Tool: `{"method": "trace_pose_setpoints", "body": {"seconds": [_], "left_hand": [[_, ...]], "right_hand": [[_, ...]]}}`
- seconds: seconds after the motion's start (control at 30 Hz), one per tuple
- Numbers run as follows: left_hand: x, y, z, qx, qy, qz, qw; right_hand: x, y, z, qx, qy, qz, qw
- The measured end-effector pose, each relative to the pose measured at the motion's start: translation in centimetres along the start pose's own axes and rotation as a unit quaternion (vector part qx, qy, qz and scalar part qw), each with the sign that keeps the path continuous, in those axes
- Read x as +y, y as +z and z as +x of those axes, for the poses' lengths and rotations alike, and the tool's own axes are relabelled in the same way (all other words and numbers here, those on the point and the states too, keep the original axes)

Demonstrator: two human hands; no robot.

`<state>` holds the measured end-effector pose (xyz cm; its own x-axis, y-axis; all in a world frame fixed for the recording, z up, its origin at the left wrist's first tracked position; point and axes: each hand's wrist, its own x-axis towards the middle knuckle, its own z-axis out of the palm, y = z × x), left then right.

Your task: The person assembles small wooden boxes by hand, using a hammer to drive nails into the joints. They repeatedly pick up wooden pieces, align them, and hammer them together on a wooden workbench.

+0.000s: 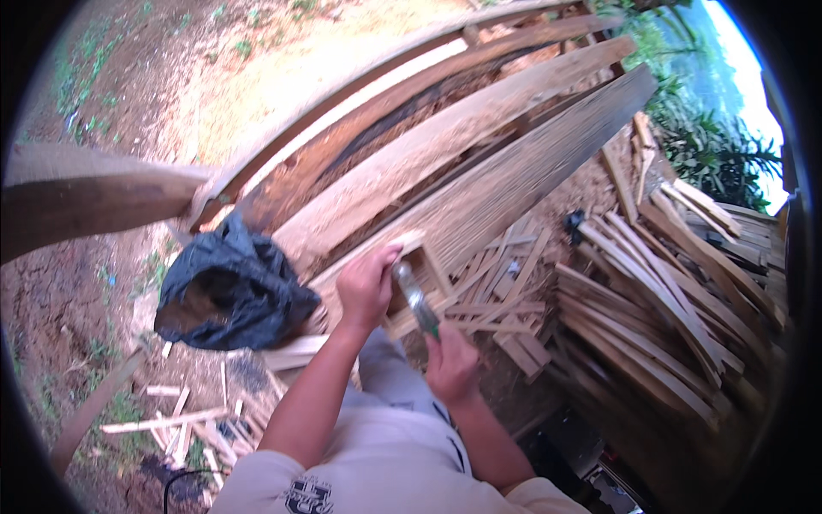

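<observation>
My pale sleeves fill the bottom of the frame, and from them both forearms reach up to a small wooden box [417,287] set among loose slats at the foot of a stack of long planks [479,163]. My left hand [366,287] is clenched over the box's near-left wall, pinning it down. My right hand [449,360] is closed around the dark green handle of a hammer [417,300], whose shiny shaft slants up across the box's open top.

I judge the box light and stiff but not sturdy: thin, rough-sawn strips joined at the corners, liable to split or rack if squeezed across the open side. The safest hold looks to be where my left grip already sits, on a wall close to a corner. The hammer reads as head-heavy, and it is best held low on the handle, as now.

As for containers, the box stands open, and I cannot tell whether anything lies inside, since the hammer and my hand cover much of it. To the left, a black plastic bag [231,291] slumps open on the dirt; its mouth shows only a brownish interior, contents unclear. A heap of offcut slats [659,317] lies on the ground to the right, well apart.
</observation>
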<state>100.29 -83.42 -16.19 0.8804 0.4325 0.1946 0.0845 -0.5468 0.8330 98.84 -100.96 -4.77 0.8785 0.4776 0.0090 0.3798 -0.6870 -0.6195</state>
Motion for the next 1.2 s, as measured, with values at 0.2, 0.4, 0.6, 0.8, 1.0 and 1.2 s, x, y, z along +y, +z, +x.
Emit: {"method": "trace_pose_setpoints", "body": {"seconds": [0.2,0.4,0.6,0.8,1.0,1.2], "left_hand": [[0.4,-0.2,0.3,0.007,-0.007,0.001,1.0],[0.4,-0.1,0.2,0.014,-0.013,-0.001,1.0],[0.2,-0.1,0.1,0.013,-0.01,-0.008,1.0],[0.3,-0.2,-0.1,0.007,-0.028,0.008,1.0],[0.0,0.4,-0.3,0.013,-0.011,0.008,1.0],[0.0,-0.2,-0.2,0.003,-0.016,0.03,0.999]], "right_hand": [[0.3,1.0,0.2,-0.026,0.052,-0.013,0.998],[0.0,0.9,-0.4,-0.008,0.052,-0.004,0.999],[-0.5,-0.1,-0.7,0.031,0.08,0.003,0.996],[2.2,-1.4,-2.3,-0.024,0.212,0.099,0.972],[-0.2,-5.5,-0.3,0.076,0.338,0.401,0.848],[0.6,-5.6,-3.9,0.032,0.421,0.414,0.807]]}}
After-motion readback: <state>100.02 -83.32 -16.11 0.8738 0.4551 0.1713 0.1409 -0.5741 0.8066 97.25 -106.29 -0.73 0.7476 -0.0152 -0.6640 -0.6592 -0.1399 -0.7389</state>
